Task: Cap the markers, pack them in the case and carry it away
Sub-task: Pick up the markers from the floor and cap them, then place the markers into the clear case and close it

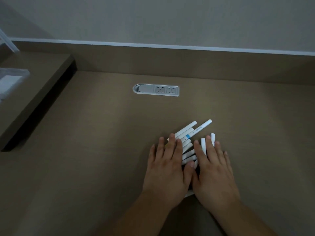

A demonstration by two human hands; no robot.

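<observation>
Two hands (187, 167), two sockets (165, 90).

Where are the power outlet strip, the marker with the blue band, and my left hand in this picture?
power outlet strip (156, 89): head view, on its grey face left of the two sockets.
marker with the blue band (188, 136): head view, on the blue band itself.
left hand (167, 165): head view, on the back of the hand.

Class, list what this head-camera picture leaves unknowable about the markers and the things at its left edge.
- Head view: how many markers there are; the left hand and right hand lie flat over the pile.
- Whether they are capped: too small and dim.
- The clear plastic box: cut by the left edge, so its contents are unclear.
</observation>
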